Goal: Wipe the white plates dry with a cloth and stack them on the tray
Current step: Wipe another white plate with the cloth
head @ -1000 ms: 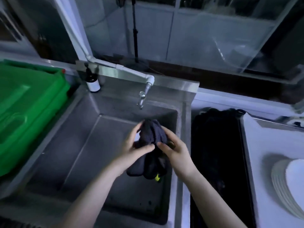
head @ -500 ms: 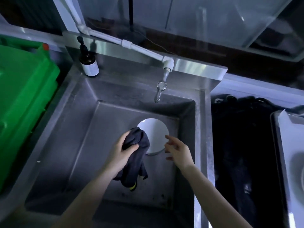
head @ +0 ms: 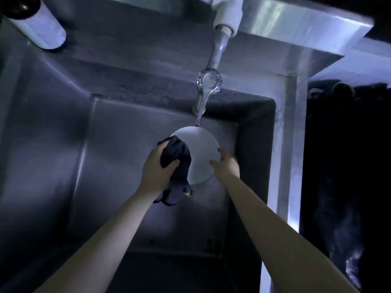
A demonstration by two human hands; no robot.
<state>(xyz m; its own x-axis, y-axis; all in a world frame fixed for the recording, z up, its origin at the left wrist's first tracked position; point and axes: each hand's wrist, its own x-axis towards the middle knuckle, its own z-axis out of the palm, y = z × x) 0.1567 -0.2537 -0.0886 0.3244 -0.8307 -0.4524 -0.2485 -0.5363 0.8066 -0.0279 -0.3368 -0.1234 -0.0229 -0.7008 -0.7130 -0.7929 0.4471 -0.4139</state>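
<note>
Your right hand point(head: 226, 166), fingers spread, has come down onto the plate point(head: 201, 151) in the sink point(head: 118, 144). Beside it, your left hand point(head: 157, 172) grips the cloth point(head: 179, 157), so wiping looks imminent.

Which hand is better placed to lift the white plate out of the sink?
Probably the right. The right hand is empty, with its fingers at the rim of the plate; the left hand grips the cloth.

Round white plate point(head: 203, 149) sits in the deep stainless steel sink point(head: 63, 144), metal tap point(head: 208, 85) at its 12 o'clock. Left hand point(head: 154, 172) grips a dark navy cloth point(head: 179, 153) over the plate's 9 o'clock edge, right hand point(head: 227, 166) touches the 3 o'clock rim.
</note>
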